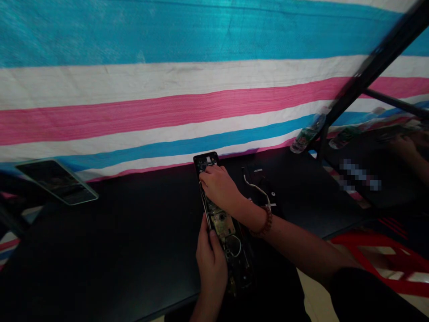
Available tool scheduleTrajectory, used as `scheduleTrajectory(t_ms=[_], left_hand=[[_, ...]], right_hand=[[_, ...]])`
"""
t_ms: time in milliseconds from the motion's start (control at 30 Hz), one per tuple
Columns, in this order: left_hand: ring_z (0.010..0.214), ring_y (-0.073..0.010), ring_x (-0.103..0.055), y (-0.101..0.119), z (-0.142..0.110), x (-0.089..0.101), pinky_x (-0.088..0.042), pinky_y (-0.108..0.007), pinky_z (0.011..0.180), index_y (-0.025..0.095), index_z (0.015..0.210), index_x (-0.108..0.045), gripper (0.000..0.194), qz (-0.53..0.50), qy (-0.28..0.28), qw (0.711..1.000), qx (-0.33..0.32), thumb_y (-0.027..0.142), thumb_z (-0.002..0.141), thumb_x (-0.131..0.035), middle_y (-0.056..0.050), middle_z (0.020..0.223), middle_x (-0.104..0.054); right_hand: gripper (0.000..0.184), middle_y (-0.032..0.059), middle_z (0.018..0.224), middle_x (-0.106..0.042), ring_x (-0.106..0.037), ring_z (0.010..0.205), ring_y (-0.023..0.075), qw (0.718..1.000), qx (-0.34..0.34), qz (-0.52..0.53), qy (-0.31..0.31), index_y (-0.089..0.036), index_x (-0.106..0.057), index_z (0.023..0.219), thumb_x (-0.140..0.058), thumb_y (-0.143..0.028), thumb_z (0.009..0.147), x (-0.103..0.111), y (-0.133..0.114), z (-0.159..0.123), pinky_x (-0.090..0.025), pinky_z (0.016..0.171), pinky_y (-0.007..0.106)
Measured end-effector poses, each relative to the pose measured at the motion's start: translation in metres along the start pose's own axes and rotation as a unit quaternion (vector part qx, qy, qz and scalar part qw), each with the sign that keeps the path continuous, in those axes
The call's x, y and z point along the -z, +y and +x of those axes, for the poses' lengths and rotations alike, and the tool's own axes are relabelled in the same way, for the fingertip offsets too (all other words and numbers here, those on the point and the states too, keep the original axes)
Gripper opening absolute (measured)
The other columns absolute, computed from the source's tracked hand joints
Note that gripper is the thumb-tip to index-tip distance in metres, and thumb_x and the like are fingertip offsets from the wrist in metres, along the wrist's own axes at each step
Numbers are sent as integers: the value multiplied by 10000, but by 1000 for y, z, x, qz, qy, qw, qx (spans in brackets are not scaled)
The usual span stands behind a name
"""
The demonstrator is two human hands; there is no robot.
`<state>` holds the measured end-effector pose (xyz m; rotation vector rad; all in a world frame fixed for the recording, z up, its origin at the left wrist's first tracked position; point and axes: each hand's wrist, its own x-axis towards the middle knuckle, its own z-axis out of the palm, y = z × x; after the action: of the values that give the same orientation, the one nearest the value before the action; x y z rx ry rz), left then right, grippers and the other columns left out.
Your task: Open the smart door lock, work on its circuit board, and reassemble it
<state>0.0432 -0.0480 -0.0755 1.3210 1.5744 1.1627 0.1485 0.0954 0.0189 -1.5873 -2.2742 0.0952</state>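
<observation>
A: Left hand (pixel 211 259) clamped on the left edge of the electronic device (pixel 223 223). Right hand (pixel 221 188) bent over its upper part, fingers together; whether they pinch anything, cannot tell.

B: Surface and room?

A: Black table (pixel 117 241), dim light. Striped sheet (pixel 187 40) in blue, white and pink behind. Dark metal frame (pixel 378 62) slants at right; red stool (pixel 365 259) below it.

B: The device?

A: Mid-table, lengthwise, far end near the sheet. Long, narrow, black shell; circuitry bare, yellowish plate mid-length, white wire (pixel 239 250) looped lower down. Pale cable (pixel 256 185) just beside it, right.

B: Counts?

A: Wearer's hands, two. Device, one. Phone (pixel 62 181), one, far left. Bottles (pixel 308 134), two, right. Stool, one. Another person's hand (pixel 404 146), one, far right, blurred.
</observation>
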Motion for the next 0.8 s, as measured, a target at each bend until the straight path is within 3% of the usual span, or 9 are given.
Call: scheduleTrajectory(t_ms=[433, 600, 700, 800], left_hand=[[1371, -271, -539, -4, 0, 2, -452, -404, 1123, 157, 1497, -483, 515, 42, -3, 998, -46, 302, 1004, -441, -161, 1484, -560], [1364, -276, -541, -2, -2, 4, -438, -440, 1134, 175, 1496, -479, 507, 41, -13, 999, -30, 327, 1015, -436, -156, 1472, -570], [1357, -269, -540, 1, -2, 9, -440, -444, 1125, 190, 1501, -458, 508, 47, -22, 998, -41, 340, 1017, -435, -147, 1472, -563], [1228, -258, -612, 2, 9, 28, -490, -431, 1050, 179, 1470, -477, 502, 89, -4, 991, -96, 356, 1000, -460, -157, 1401, -583]], right_hand=[[166, 106, 1021, -663, -576, 987, 236, 1000, -9, 0, 10, -158, -701, 1000, -539, -140, 966, -3, -1, -5, -391, 846, 352], [175, 112, 994, -662, -591, 982, 234, 1000, -4, 15, 3, -136, -703, 978, -530, -126, 965, -3, -1, -4, -432, 869, 350], [195, 113, 1012, -664, -596, 1001, 226, 996, 15, 68, 50, -130, -716, 983, -524, -110, 955, 7, 3, -13, -457, 918, 347], [235, 116, 1080, -667, -601, 1054, 229, 981, -5, 119, 156, -142, -713, 1066, -518, -107, 939, 28, 21, -38, -474, 946, 357]])
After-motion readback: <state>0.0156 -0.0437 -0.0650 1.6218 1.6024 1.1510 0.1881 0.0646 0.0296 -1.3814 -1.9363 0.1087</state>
